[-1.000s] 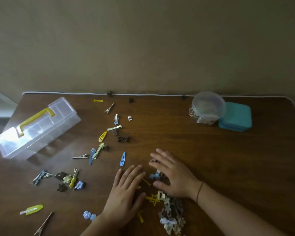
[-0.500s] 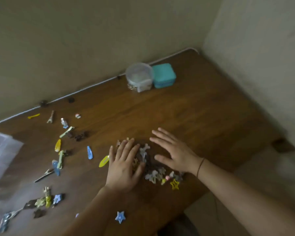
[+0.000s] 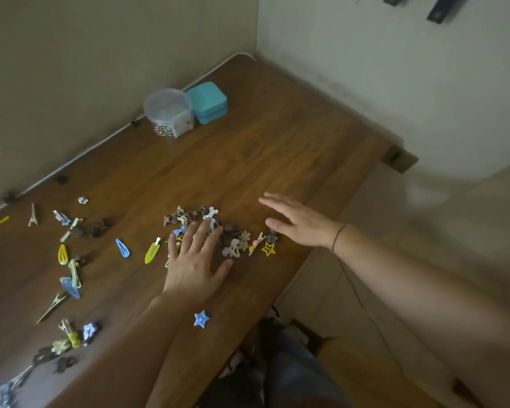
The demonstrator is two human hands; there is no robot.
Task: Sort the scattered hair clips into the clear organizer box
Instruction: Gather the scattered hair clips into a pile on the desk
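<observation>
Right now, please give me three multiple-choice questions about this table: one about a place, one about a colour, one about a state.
1. Where does the teal case stand?
A. beside the round clear tub, near the wall
B. at the near table edge
C. under the left hand

2. What colour is the star clip lying alone near the left forearm?
A. red
B. blue
C. white

3. How is the left hand?
A. closed in a fist
B. lifted far above the table
C. open and flat, fingers spread over the pile of small clips

Answers:
1 A, the case touches or nearly touches the tub at the far side.
2 B, the star is plainly blue on the brown wooden table.
3 C, the palm faces down and the fingers reach into the pile.
</observation>
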